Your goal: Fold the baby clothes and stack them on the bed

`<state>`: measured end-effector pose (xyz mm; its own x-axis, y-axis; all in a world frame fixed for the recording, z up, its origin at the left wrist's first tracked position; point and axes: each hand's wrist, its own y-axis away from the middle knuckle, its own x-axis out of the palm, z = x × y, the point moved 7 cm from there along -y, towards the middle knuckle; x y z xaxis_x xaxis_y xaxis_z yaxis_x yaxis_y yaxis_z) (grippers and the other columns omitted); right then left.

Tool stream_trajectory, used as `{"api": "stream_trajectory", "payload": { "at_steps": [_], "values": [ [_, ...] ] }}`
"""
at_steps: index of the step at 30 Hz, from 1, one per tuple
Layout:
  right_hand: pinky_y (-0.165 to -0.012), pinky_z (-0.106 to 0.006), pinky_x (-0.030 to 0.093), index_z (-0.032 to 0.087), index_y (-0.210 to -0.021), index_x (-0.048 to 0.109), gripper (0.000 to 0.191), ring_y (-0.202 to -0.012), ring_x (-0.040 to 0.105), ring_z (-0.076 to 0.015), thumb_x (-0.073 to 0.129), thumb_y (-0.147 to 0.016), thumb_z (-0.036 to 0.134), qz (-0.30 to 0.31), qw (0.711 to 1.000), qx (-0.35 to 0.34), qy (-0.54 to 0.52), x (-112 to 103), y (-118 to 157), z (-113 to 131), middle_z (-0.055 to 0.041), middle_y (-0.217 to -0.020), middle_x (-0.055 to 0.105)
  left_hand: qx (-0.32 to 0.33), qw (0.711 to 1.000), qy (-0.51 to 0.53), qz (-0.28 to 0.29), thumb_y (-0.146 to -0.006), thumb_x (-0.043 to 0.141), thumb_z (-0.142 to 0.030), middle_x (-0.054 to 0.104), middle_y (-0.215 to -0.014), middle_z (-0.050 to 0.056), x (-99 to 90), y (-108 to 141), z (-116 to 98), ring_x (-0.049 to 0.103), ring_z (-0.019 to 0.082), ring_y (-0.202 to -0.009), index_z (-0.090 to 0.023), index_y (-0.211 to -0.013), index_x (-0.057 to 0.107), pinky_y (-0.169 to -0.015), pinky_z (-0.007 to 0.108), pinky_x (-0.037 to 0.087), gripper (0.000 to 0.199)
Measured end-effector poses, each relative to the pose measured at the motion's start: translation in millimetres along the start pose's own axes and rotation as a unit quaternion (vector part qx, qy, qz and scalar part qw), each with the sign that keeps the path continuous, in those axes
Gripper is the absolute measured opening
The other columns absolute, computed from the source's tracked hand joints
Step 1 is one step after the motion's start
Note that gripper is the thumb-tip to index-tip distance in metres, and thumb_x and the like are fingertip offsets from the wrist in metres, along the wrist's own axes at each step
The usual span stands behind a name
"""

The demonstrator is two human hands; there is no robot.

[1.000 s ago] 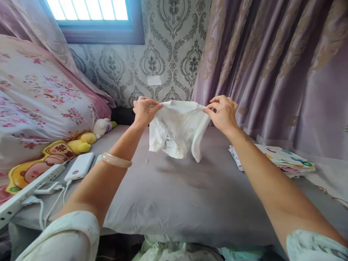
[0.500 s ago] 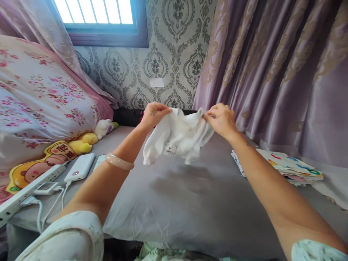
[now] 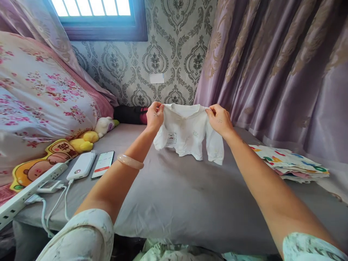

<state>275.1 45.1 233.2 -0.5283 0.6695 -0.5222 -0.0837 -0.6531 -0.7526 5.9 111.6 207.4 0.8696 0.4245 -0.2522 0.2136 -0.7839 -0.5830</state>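
Observation:
A small white long-sleeved baby top [image 3: 187, 132] hangs spread out above the grey bed, front toward me, with a small print on its chest. My left hand [image 3: 155, 116] pinches its left shoulder. The opposite shoulder is pinched in my right hand [image 3: 219, 119]. Both sleeves dangle, the one on the right lower. The fingertips behind the cloth are hidden.
A pile of folded printed cloths [image 3: 293, 163] lies on the right of the grey sheet [image 3: 190, 203]. On the left are a phone [image 3: 102, 164], a white power bank [image 3: 82, 165], a power strip [image 3: 35, 188] with cables, and plush toys [image 3: 83, 142].
The top, bunched and swinging before, now hangs flat and stretched between my hands. My left hand has turned more upright; both hands keep their hold on the cloth.

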Motion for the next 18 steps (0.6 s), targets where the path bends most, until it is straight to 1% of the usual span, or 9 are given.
{"api": "stream_trajectory", "payload": {
  "at_steps": [2, 4, 6, 8, 11, 13, 15, 17, 18],
  "values": [
    [-0.065, -0.030, 0.041, 0.020, -0.084, 0.059, 0.030, -0.068, 0.058, -0.0194, 0.045, -0.092, 0.046, -0.004, 1.000, -0.006, -0.009, -2, 6, 6, -0.0040, -0.072, 0.064, 0.018, 0.999, -0.005, -0.037, -0.092, 0.044, -0.033, 0.052, -0.066, -0.003, -5.3, 9, -4, 0.054, 0.013, -0.066, -0.020, -0.091, 0.058, -0.063, 0.025, 0.041, 0.019],
    [-0.066, -0.030, 0.042, 0.020, -0.086, 0.060, 0.030, -0.070, 0.058, -0.0190, 0.044, -0.093, 0.046, -0.006, 1.000, -0.016, -0.022, -9, 14, 13, -0.0038, -0.074, 0.065, 0.054, 0.996, -0.008, -0.070, -0.095, 0.041, -0.036, 0.056, -0.074, -0.001, -15.8, 22, -13, 0.056, 0.014, -0.073, -0.020, -0.096, 0.057, -0.068, 0.027, 0.043, 0.023],
    [-0.065, -0.030, 0.043, 0.021, -0.088, 0.060, 0.032, -0.072, 0.059, -0.0187, 0.046, -0.092, 0.048, -0.001, 0.999, -0.020, -0.045, -19, 24, 20, -0.0034, -0.076, 0.065, 0.098, 0.992, -0.012, -0.079, -0.096, 0.041, -0.041, 0.059, -0.082, 0.001, -31.4, 40, -26, 0.057, 0.016, -0.081, -0.020, -0.101, 0.057, -0.074, 0.028, 0.044, 0.026],
    [-0.064, -0.031, 0.044, 0.021, -0.088, 0.062, 0.033, -0.072, 0.060, -0.0186, 0.050, -0.090, 0.052, 0.016, 0.996, -0.013, -0.083, -35, 33, 27, -0.0030, -0.077, 0.066, 0.143, 0.987, -0.024, -0.065, -0.095, 0.044, -0.043, 0.061, -0.086, 0.002, -52.4, 59, -45, 0.057, 0.017, -0.087, -0.021, -0.102, 0.059, -0.077, 0.029, 0.045, 0.027],
    [-0.058, -0.031, 0.046, 0.023, -0.086, 0.064, 0.034, -0.068, 0.061, -0.0187, 0.058, -0.084, 0.056, 0.058, 0.985, 0.013, -0.160, -63, 41, 40, -0.0030, -0.078, 0.067, 0.204, 0.973, -0.075, -0.075, -0.092, 0.052, -0.040, 0.063, -0.087, 0.002, -96.5, 79, -80, 0.056, 0.017, -0.086, -0.021, -0.095, 0.066, -0.079, 0.030, 0.045, 0.023],
    [-0.054, -0.032, 0.047, 0.026, -0.085, 0.066, 0.031, -0.064, 0.061, -0.0189, 0.062, -0.081, 0.057, 0.085, 0.979, 0.030, -0.181, -80, 43, 48, -0.0025, -0.078, 0.068, 0.231, 0.966, -0.101, -0.052, -0.089, 0.058, -0.038, 0.064, -0.085, 0.001, -119.4, 81, -99, 0.055, 0.015, -0.079, -0.020, -0.092, 0.070, -0.075, 0.029, 0.045, 0.022],
    [-0.046, -0.031, 0.044, 0.028, -0.087, 0.068, 0.031, -0.058, 0.060, -0.0183, 0.064, -0.079, 0.059, 0.110, 0.977, 0.051, -0.178, -89, 43, 51, -0.0025, -0.076, 0.068, 0.215, 0.971, -0.105, 0.008, -0.085, 0.062, -0.039, 0.063, -0.077, -0.001, -128.9, 73, -104, 0.052, 0.012, -0.068, -0.020, -0.090, 0.072, -0.065, 0.026, 0.043, 0.023],
    [-0.041, -0.029, 0.041, 0.027, -0.087, 0.069, 0.034, -0.052, 0.057, -0.0168, 0.067, -0.076, 0.060, 0.153, 0.968, 0.085, -0.181, -80, 45, 45, -0.0027, -0.071, 0.067, 0.178, 0.974, -0.106, 0.086, -0.083, 0.062, -0.041, 0.062, -0.068, -0.002, -123.0, 61, -92, 0.048, 0.010, -0.059, -0.020, -0.087, 0.073, -0.055, 0.023, 0.037, 0.025],
    [-0.040, -0.028, 0.039, 0.026, -0.084, 0.069, 0.037, -0.050, 0.055, -0.0158, 0.068, -0.074, 0.061, 0.185, 0.960, 0.104, -0.185, -69, 47, 38, -0.0027, -0.069, 0.067, 0.159, 0.973, -0.113, 0.125, -0.082, 0.061, -0.042, 0.061, -0.065, -0.002, -114.5, 56, -80, 0.046, 0.010, -0.056, -0.020, -0.085, 0.073, -0.052, 0.023, 0.035, 0.026]
  ]
}}
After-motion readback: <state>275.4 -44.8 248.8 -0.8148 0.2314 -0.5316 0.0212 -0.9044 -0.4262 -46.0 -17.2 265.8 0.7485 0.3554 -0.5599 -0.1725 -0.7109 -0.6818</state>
